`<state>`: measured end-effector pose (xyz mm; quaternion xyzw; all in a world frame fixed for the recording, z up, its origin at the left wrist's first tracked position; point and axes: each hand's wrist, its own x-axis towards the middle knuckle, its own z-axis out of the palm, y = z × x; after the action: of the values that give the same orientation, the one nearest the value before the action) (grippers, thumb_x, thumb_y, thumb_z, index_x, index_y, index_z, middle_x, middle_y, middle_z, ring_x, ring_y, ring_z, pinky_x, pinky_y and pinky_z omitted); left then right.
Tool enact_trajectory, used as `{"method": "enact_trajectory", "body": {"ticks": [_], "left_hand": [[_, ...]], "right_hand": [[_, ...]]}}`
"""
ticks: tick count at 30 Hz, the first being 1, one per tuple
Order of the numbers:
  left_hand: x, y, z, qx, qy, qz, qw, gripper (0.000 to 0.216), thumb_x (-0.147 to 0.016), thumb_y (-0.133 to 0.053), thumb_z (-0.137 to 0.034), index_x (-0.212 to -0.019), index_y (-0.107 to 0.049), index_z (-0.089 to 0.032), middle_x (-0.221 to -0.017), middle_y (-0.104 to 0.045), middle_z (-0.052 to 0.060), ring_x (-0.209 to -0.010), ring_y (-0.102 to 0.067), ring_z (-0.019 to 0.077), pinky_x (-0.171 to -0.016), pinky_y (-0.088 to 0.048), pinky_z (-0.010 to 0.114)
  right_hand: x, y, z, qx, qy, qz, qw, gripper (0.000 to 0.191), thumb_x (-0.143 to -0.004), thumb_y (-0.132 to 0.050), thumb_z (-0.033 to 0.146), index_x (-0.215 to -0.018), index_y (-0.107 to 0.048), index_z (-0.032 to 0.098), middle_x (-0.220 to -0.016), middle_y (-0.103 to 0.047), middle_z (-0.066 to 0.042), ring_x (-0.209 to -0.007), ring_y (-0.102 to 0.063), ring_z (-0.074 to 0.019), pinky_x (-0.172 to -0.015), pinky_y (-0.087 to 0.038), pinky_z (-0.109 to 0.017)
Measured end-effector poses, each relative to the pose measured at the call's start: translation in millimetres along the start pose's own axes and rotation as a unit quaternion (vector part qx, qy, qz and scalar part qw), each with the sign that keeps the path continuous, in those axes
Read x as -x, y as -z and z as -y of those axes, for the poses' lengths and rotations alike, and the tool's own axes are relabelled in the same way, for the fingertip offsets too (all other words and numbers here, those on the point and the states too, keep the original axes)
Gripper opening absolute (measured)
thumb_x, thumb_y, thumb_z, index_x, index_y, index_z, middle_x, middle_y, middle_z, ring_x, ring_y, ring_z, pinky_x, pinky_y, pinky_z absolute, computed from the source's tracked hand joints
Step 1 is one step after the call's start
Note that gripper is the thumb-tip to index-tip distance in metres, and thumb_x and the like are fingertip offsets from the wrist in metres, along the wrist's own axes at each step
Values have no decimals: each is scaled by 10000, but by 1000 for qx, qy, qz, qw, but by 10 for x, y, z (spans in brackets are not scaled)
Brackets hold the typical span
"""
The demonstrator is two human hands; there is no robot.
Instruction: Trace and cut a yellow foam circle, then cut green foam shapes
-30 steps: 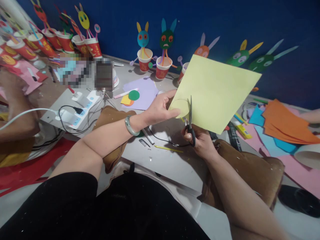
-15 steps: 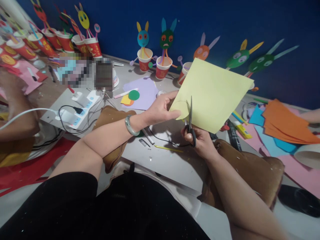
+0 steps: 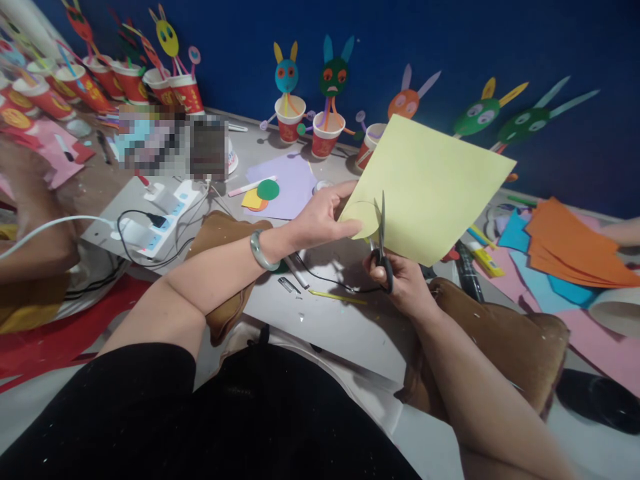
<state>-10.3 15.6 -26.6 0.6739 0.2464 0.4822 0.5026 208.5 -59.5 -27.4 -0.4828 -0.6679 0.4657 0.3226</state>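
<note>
A sheet of pale yellow paper [image 3: 430,187] is pinched at its lower left corner by my left hand [image 3: 327,217]. Under the thumb, a round outline marks a partly cut circle [image 3: 366,215] in that corner. My right hand [image 3: 405,283] grips black-handled scissors [image 3: 383,230], and their blades lie at the right edge of the circle. The blades stand slightly apart around the paper. Below the hands, a yellow pencil [image 3: 337,297] rests on the grey table [image 3: 320,330]. Beyond my left hand lie purple paper [image 3: 295,180] and a green paper disc [image 3: 268,190].
Paper cups with rabbit-eared figures [image 3: 327,133] line the back by the blue partition [image 3: 450,33]. A power strip [image 3: 165,223] with cables sits at left, near another person's arm [image 3: 43,213]. Orange paper [image 3: 575,243] lies at right. Brown cushions [image 3: 495,340] support both forearms.
The free right end of the yellow sheet has swung a little to the right. Both hands and the scissors stay in almost the same place.
</note>
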Motion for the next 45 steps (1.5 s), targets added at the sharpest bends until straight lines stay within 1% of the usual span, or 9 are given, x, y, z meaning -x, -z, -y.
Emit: {"method": "enact_trajectory", "body": {"ticks": [8,12,19,23,25,30,35,40,45], "left_hand": [[-1,13,-8,-7,-2,5,1000,560,-726,-772,-481,-1199,-724,-186,-1182,-774,84,-1184,-717,298,-996,-627,439],[-8,25,20,-8,-8,1,1000,619,-717,-788,-527,-1222,-715,-176,-1194,-765,101,-1196,-712,313,-1020,-612,462],[-12,38,42,1,2,-10,1000,644,-690,-819,-512,-1227,-710,-174,-1208,-747,115,-1267,-672,336,-1076,-570,480],[-4,35,20,9,-5,0,1000,618,-726,-806,-489,-1252,-705,-182,-1209,-753,104,-1231,-694,326,-1058,-580,481],[-1,29,17,15,-9,4,1000,608,-744,-788,-471,-1275,-695,-189,-1211,-757,97,-1209,-707,314,-1039,-592,475],[-5,16,43,15,-2,-7,1000,618,-727,-774,-434,-1297,-675,-217,-1211,-753,78,-1197,-709,307,-1021,-598,469],[-13,18,52,-10,-8,-1,1000,581,-715,-772,-433,-1242,-689,-203,-1218,-745,87,-1244,-672,320,-1045,-585,470],[-1,19,79,-10,-17,22,1000,518,-752,-740,-429,-1212,-678,-200,-1193,-742,76,-1136,-699,281,-979,-602,431],[26,14,119,-15,-19,23,999,447,-775,-728,-418,-1159,-662,-197,-1087,-735,56,-1002,-703,243,-875,-614,396]], "right_hand": [[-2,5,0,2,-18,-13,1000,522,-717,-830,679,-633,-621,208,-588,-516,10,-576,-432,-135,-593,-418,-302],[-4,4,-6,2,-13,-17,1000,522,-722,-822,688,-640,-626,211,-583,-526,11,-568,-430,-134,-598,-432,-306],[-2,12,-13,-4,-18,-8,1000,527,-719,-817,706,-655,-630,217,-577,-540,6,-567,-455,-146,-592,-447,-310],[1,22,-2,21,-18,-7,1000,483,-764,-802,663,-662,-641,219,-625,-583,-15,-612,-512,-169,-613,-467,-324],[-1,24,3,28,-8,-5,1000,464,-784,-786,652,-666,-634,230,-655,-603,-27,-641,-539,-188,-633,-486,-341],[2,24,-12,33,16,-9,999,425,-808,-760,644,-685,-620,263,-710,-647,-48,-723,-579,-231,-785,-537,-407],[11,13,-34,4,-28,-1,1000,465,-766,-798,651,-687,-614,232,-661,-580,-25,-643,-510,-184,-649,-475,-348],[4,0,12,-29,-17,9,999,517,-738,-833,651,-628,-580,214,-617,-520,0,-598,-449,-144,-596,-416,-305],[3,-2,36,-40,-12,6,999,501,-711,-857,630,-636,-599,207,-599,-494,20,-574,-409,-121,-573,-392,-282]]}}
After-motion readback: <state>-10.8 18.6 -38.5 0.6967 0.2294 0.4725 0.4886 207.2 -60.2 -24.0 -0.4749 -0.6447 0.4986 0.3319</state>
